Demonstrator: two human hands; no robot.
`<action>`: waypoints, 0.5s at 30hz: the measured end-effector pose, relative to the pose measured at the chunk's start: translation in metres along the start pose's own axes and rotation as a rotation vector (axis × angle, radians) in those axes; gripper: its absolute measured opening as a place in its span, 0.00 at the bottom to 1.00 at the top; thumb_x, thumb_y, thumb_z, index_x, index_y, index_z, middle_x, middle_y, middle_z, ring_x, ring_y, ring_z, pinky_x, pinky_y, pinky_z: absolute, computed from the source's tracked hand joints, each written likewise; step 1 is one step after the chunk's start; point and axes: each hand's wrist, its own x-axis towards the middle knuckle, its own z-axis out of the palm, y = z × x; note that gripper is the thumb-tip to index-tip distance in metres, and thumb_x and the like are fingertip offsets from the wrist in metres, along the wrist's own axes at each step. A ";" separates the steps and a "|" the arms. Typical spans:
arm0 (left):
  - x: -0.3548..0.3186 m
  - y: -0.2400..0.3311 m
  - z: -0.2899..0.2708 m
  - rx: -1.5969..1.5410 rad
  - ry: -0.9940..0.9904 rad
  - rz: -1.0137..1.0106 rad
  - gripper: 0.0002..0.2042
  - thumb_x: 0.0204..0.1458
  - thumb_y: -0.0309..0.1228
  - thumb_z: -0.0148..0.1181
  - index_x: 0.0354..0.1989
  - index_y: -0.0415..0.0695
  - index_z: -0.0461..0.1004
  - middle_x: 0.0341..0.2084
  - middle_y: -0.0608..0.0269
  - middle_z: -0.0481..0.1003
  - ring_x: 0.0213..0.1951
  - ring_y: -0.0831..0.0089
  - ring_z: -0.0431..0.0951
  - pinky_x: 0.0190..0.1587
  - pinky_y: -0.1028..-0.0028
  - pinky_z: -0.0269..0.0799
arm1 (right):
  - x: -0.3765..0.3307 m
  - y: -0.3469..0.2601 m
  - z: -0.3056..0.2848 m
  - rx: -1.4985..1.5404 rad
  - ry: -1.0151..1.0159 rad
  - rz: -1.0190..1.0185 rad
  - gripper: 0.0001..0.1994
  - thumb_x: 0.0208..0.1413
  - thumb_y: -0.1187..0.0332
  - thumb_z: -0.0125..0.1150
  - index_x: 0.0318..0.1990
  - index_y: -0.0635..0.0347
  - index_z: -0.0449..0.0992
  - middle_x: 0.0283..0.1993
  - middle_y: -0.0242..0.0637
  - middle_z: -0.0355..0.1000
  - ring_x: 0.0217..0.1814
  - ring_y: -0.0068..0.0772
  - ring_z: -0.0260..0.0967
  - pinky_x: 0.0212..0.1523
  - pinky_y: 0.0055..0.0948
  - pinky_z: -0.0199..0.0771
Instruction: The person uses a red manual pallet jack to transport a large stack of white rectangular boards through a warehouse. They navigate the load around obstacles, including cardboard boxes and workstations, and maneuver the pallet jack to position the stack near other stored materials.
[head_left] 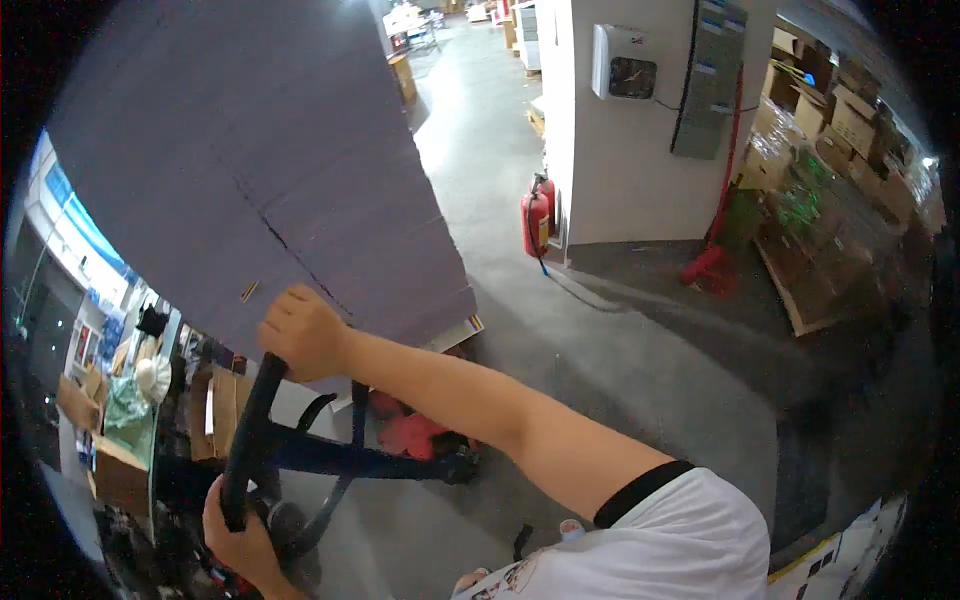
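Note:
A dark pallet jack handle [253,430] crosses the lower left of the head view, its grip bar tilted. My right hand [305,335] is closed around the bar's upper end, with my right arm stretched across from the lower right. Lower down, my left hand [238,540] wraps the bar's other end. Just beyond the handle rises a large purple-grey stack [300,170], close to my right hand. Red parts of the jack [410,432] show under the handle, partly hidden by its shaft and my forearm.
Red fire extinguishers [537,220] stand against a white pillar [640,180] ahead. Wrapped cartons on a pallet [830,230] are at the right. Open cardboard boxes [120,470] crowd the left side. A grey floor aisle [460,120] runs ahead between stack and pillar.

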 end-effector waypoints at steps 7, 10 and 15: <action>0.058 -0.073 0.029 0.033 0.057 0.022 0.19 0.43 0.18 0.60 0.48 0.37 0.74 0.42 0.48 0.77 0.44 0.55 0.78 0.48 0.63 0.71 | 0.025 0.018 0.099 0.019 0.062 0.005 0.14 0.26 0.61 0.64 0.22 0.53 0.66 0.24 0.35 0.65 0.28 0.39 0.65 0.35 0.38 0.61; 0.094 -0.118 0.042 0.098 0.066 0.113 0.19 0.43 0.18 0.60 0.48 0.37 0.74 0.42 0.48 0.77 0.44 0.54 0.78 0.48 0.64 0.71 | 0.033 0.032 0.154 0.013 0.005 -0.002 0.14 0.27 0.62 0.64 0.22 0.53 0.66 0.23 0.35 0.65 0.29 0.39 0.65 0.35 0.39 0.62; 0.157 -0.214 0.067 0.028 0.084 0.136 0.19 0.43 0.19 0.59 0.47 0.39 0.75 0.41 0.49 0.77 0.44 0.53 0.77 0.47 0.63 0.71 | 0.048 0.047 0.252 -0.127 -0.016 0.045 0.13 0.27 0.61 0.63 0.23 0.51 0.68 0.24 0.34 0.67 0.31 0.40 0.67 0.35 0.40 0.62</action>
